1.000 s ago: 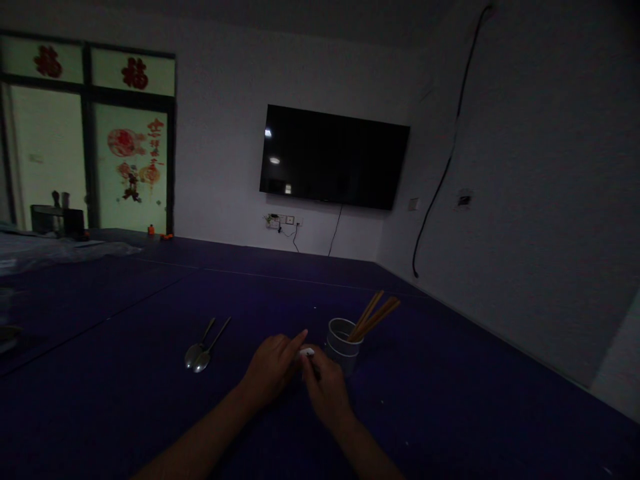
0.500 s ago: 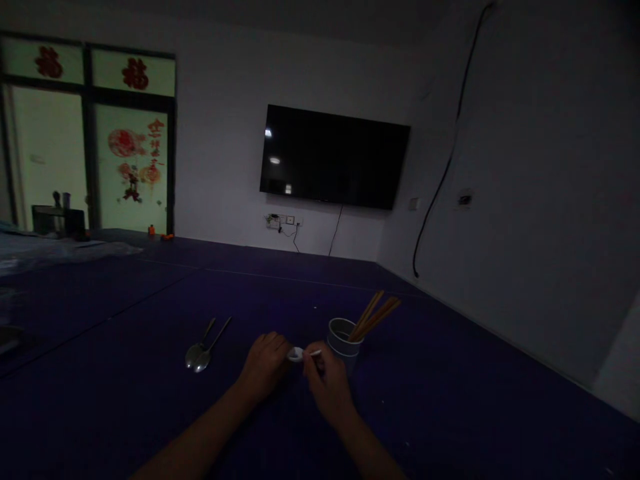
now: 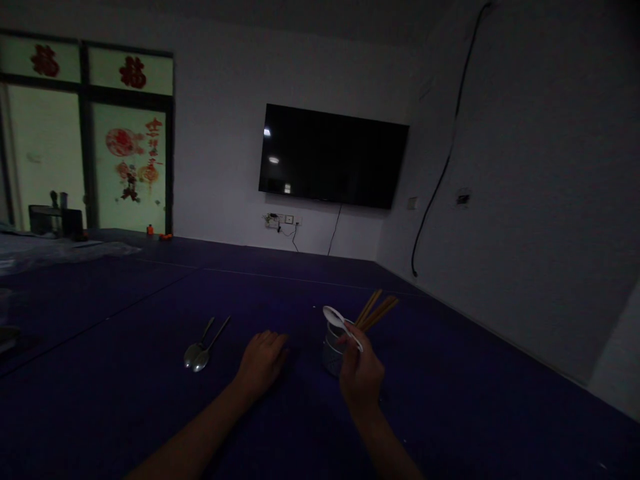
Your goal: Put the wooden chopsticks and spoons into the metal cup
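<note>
1. My right hand (image 3: 363,373) – pinching the white spoon (image 3: 333,315) – has shifted from beside my left hand (image 3: 262,363) to the chopstick cup's (image 3: 332,358) mouth.
2. My left hand rests knuckles-up; whether it holds anything, I cannot tell.
3. Bare tabletop (image 3: 305,407) separates left hand and cup; its far edge lies well beyond.

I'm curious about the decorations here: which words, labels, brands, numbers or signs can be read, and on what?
"福": red character on the left upper glass panel.
"福": red again, on the right upper glass panel.
Column of red characters on the glass door: too blurred to read surely.
Cup: any markings too dark to read.
No brand or number is legible.
</note>
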Demonstrator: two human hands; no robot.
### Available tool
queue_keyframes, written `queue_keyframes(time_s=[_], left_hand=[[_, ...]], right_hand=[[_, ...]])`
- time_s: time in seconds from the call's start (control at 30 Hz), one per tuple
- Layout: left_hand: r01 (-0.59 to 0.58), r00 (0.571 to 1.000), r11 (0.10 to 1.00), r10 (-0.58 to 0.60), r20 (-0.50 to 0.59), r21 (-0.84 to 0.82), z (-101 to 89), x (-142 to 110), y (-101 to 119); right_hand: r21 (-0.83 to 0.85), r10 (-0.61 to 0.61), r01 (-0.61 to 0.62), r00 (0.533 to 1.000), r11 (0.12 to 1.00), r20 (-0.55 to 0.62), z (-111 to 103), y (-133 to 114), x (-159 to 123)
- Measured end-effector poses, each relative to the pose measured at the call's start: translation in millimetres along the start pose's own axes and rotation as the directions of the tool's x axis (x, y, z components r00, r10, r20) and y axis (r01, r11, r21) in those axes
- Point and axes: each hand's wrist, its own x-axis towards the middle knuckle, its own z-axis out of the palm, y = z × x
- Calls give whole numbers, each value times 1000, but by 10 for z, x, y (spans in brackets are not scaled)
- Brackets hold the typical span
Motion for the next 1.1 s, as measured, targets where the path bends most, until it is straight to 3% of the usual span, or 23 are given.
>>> queue_keyframes(time_s=[0.17, 0.4, 0.63, 1.1], left_hand=[[15, 1000, 1000, -15, 1, -8, 10, -4, -7], [51, 998, 998, -49, 47, -27, 13, -12, -10], [61, 996, 998, -61, 59, -5, 37, -17, -15], [78, 988, 997, -79, 130, 12, 11, -8, -3]], right_hand=[[-3, 134, -135, 985, 991, -112, -83, 36, 138], [4, 271, -271, 962, 963, -31, -57, 71, 221], [-54, 254, -250, 964, 967, 76, 10, 110, 164], [-171, 229, -220, 973, 960, 34, 25, 138, 140]])
